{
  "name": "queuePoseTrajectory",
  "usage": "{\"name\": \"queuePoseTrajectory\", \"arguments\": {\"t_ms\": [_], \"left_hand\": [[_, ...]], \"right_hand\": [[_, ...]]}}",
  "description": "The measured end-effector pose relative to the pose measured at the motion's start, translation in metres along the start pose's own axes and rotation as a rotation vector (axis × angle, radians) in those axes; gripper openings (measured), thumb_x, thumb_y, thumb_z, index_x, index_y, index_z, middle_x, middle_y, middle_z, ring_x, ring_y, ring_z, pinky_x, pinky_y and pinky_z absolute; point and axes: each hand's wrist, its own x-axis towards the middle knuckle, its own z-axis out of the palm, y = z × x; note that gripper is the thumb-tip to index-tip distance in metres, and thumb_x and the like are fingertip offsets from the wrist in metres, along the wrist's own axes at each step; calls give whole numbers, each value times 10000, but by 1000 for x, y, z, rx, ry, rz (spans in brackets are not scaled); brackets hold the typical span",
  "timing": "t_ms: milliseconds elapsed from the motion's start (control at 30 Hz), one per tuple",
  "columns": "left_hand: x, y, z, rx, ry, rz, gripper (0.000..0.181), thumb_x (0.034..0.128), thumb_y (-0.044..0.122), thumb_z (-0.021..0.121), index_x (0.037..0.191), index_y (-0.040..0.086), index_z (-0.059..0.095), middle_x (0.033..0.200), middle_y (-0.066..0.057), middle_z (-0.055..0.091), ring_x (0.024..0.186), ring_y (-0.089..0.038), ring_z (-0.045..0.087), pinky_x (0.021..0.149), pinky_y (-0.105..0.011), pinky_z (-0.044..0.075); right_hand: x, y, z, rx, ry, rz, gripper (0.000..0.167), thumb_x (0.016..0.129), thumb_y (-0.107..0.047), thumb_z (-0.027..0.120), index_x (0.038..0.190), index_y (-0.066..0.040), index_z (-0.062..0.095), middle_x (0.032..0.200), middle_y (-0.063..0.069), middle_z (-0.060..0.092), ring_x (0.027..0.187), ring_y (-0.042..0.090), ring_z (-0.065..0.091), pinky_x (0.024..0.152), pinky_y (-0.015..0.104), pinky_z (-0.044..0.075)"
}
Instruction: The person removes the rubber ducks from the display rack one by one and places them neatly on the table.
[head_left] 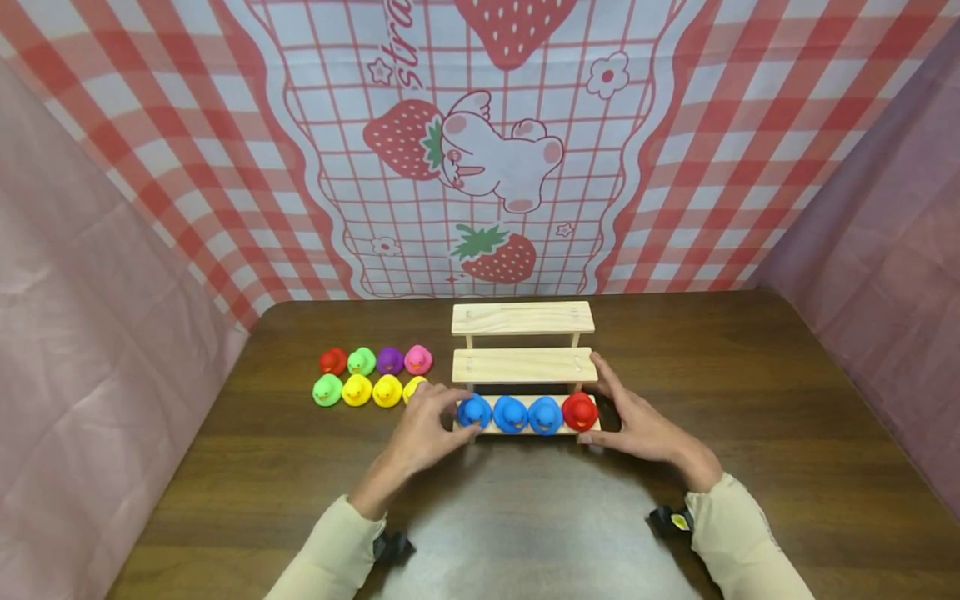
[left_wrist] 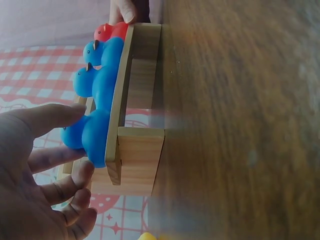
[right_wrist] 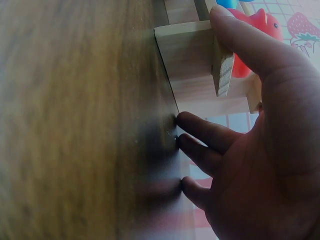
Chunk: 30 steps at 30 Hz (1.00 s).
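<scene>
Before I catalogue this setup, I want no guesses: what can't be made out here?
Head view: part of the rightmost yellow duck, hidden by the left hand.
Head view: lettering, cut off by the top edge.
Left wrist view: most of a yellow object, past the bottom edge.

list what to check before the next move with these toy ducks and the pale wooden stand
1. Bottom wooden shelf row: ok, three blue toy ducks and one red toy duck side by side.
2. Left hand off leftmost blue duck: not ok, it curls around it.
3. Right hand at pale three-tier wooden stand: ok, at its right end.
4. Loose ducks all fully visible: not ok, left hand partly hides a yellow toy duck.
5. Firmness of left hand's grip: cannot tell.
</scene>
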Motion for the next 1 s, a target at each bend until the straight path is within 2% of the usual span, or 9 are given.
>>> {"name": "queuePoseTrajectory", "arguments": {"t_ms": [200, 333, 500, 733, 1000], "left_hand": [[0, 0, -1, -2, 0, -2, 362, 730, 215, 871, 1048, 82, 762, 783, -41, 674, 803, -176, 495, 765, -295, 361], [0, -2, -4, 5, 25, 24, 349, 729, 194, 866, 1038, 73, 759, 771, -56, 665, 782, -177, 487, 774, -316, 367], [0, -3, -13, 0, 42, 41, 354, 724, 176, 871, 1041, 63, 759, 776, -45, 663, 825, -203, 517, 824, -367, 389], [1, -4, -28, -14, 50, 26, 349, 729, 161, 869, 1040, 47, 757, 847, -55, 720, 859, -199, 519, 822, -356, 382], [-2, -12, -43, 5, 100, 47, 361, 715, 134, 871, 1036, 20, 753, 854, -93, 731, 831, -226, 535, 814, -367, 381]], "right_hand": [[0, -1, 0, -3, 1, 3, 1206, 803, -339, 834, 1619, -232, -49, 1420, 216, 575, 1345, 420, 511, 1106, 705, 291], [0, -1, 0, -3, -2, 8, 1207, 805, -339, 832, 1618, -239, -54, 1421, 221, 572, 1348, 428, 506, 1105, 716, 280], [0, 0, 0, -2, 0, -2, 1210, 802, -333, 835, 1619, -229, -52, 1415, 216, 578, 1341, 420, 515, 1106, 709, 284], [0, 0, 0, -7, 2, 5, 1215, 797, -338, 838, 1619, -226, -49, 1411, 225, 578, 1333, 422, 523, 1103, 707, 292], [0, 1, 0, -6, 3, -3, 1208, 801, -336, 835, 1620, -220, -45, 1414, 218, 579, 1338, 418, 518, 1102, 704, 296]]}}
